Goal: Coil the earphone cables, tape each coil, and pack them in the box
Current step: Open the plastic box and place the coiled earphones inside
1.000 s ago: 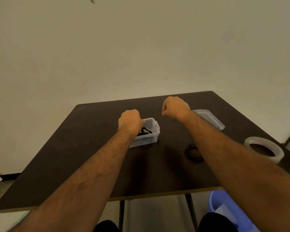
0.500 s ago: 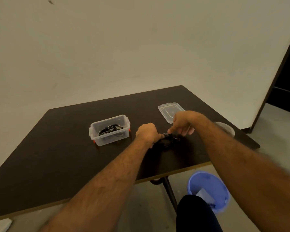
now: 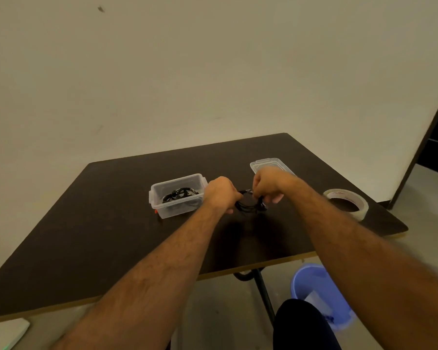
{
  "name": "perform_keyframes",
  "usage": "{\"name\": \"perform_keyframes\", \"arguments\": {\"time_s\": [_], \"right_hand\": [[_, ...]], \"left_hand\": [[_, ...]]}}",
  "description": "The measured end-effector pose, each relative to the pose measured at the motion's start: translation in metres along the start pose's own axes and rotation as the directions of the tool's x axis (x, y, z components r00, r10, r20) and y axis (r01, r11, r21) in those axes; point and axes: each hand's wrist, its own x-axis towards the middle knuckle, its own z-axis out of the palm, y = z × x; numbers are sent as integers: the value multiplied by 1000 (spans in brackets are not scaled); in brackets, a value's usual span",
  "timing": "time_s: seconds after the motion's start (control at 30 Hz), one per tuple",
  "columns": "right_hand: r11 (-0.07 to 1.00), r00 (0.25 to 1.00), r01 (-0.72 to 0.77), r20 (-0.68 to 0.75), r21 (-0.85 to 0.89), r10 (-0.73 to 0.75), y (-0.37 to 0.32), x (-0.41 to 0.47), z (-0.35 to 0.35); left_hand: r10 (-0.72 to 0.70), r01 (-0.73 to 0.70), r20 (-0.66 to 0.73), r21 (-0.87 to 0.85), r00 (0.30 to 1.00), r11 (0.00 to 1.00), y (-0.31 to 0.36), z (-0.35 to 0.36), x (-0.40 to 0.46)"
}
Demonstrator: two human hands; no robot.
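Both hands — left hand [image 3: 221,194], right hand [image 3: 266,184] — grip cable coil [image 3: 248,205]; box [image 3: 178,195] left, tape roll [image 3: 347,202] right.

text: none can be read | tape roll [image 3: 347,203]: reddish print on the inner core, too blurred to read | box [image 3: 178,195]: no label seen | lid [image 3: 268,165]: no label seen

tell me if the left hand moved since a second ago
Yes. The left hand left the clear box and went right to grip the black cable coil beside it.
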Motion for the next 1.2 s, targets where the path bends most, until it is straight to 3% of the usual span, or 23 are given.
{"name": "perform_keyframes", "arguments": {"time_s": [0.23,0.37,0.53,0.83,0.97,1.07,1.2], "right_hand": [[984,977,176,-118,-12,-176,-83,20,-25],[966,954,245,-154,-82,-256,-139,39,-19],[945,953,237,-136,-226,-272,-178,59,10],[904,966,247,13,-348,-259,-183,85,76],[891,956,290,58,-351,-288,-182,85,82],[891,944,319,24,-324,-330,-177,82,75],[912,919,311,-158,-269,-360,-153,78,47]], "left_hand": [[43,-56,-206,-58,978,997,-31,-84,12],[-2,-26,-301,-89,954,996,-65,-120,22],[-32,54,-333,58,942,997,-112,-128,31],[-84,163,-215,377,973,912,-150,-106,44],[-91,171,-203,420,975,891,-149,-103,45],[-76,173,-254,386,964,906,-146,-103,45],[-147,255,-351,286,925,924,-144,-108,39]]}}
